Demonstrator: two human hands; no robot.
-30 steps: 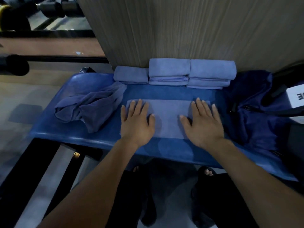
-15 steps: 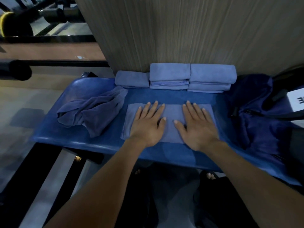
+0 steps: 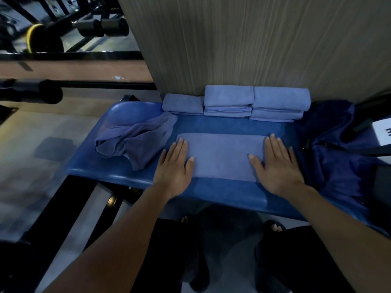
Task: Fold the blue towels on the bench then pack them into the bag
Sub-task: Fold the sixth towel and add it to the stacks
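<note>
Head view shows my left grip (image 3: 174,163) and right grip (image 3: 277,163) flat and open, pressing the towel (image 3: 221,156); it looks soft, light and floppy, so I'd pinch its ends.

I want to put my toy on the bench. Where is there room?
A bare strip lies between the flat towel and the folded stacks. The bench front-left corner is free too. The crumpled towel and bag crowd the ends.

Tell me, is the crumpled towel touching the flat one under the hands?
Apart. The head view shows bare bench between the crumpled towel and the flat towel.
</note>
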